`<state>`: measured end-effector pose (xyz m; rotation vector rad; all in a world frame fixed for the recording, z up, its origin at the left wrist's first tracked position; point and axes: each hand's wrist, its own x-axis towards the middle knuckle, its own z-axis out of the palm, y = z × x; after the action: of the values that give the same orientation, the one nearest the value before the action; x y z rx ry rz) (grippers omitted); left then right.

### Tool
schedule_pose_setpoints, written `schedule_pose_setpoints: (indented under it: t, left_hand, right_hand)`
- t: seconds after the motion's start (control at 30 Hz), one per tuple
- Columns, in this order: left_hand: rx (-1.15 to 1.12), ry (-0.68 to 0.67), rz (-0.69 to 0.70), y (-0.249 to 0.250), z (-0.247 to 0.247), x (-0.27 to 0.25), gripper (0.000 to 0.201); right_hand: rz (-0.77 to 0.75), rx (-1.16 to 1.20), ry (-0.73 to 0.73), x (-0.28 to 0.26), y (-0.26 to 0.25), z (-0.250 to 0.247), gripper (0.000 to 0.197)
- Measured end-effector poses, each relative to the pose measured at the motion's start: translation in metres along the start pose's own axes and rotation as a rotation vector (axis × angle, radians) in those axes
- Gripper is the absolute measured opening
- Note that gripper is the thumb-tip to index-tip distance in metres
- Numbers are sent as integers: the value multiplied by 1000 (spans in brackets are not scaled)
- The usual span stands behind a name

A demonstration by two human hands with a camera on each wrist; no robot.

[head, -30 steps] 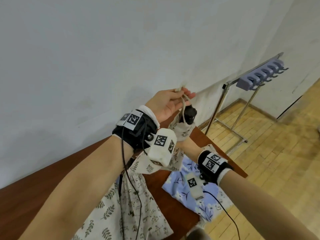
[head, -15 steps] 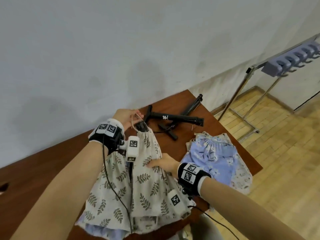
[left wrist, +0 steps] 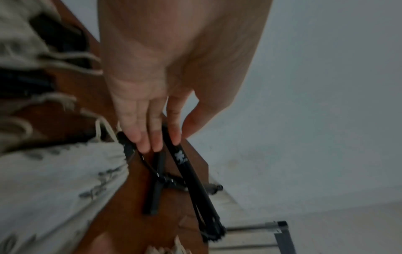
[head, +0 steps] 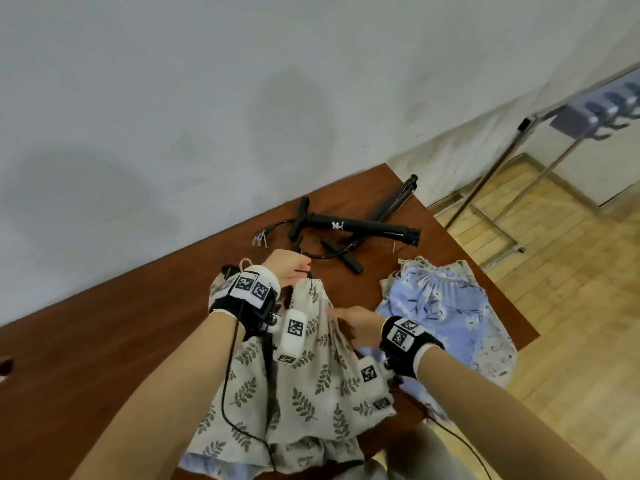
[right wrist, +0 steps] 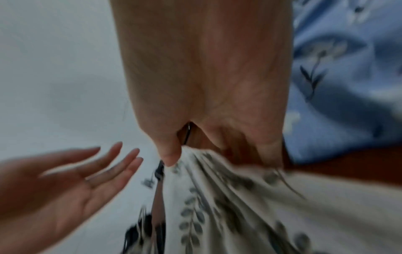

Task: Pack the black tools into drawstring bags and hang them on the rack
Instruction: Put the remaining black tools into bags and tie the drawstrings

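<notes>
A beige leaf-print drawstring bag lies on the brown table, and something black shows at its gathered mouth. My right hand grips a bunch of its cloth just below the mouth. My left hand hovers at the mouth with its fingers straight and holds nothing. Beyond it lie the loose black tools: a pump-like bar, a T-shaped piece and a folded tripod. The rack stands to the right of the table.
A blue floral bag lies flat at the table's right edge. More beige cloth sits behind my left wrist, and blue cloth peeks out under the leaf bag. The wall runs along the table's far side; wooden floor is on the right.
The leaf bag, held up by its cord a second ago, has come down onto the table. My left hand has let go of the cord and straightened its fingers. My right hand stays on the cloth.
</notes>
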<state>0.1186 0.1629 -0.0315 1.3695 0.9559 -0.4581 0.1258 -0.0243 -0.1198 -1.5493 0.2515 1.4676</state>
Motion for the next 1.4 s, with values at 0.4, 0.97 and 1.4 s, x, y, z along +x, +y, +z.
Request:
schedule_pose_setpoints:
  t: [0.4,0.97,1.4]
  left_hand:
    - [443,-261,6,-16,160,35,10]
    - [974,-249,572,9,234,83,65]
    - [1086,-206,634,13,196,66,27]
  right_hand:
    - [-254,56,882,-62,7,-221,28]
    - [-345,-511,582,-72,-13,-252,9]
    - [-62,-1051,168,-115,-71,-259,12]
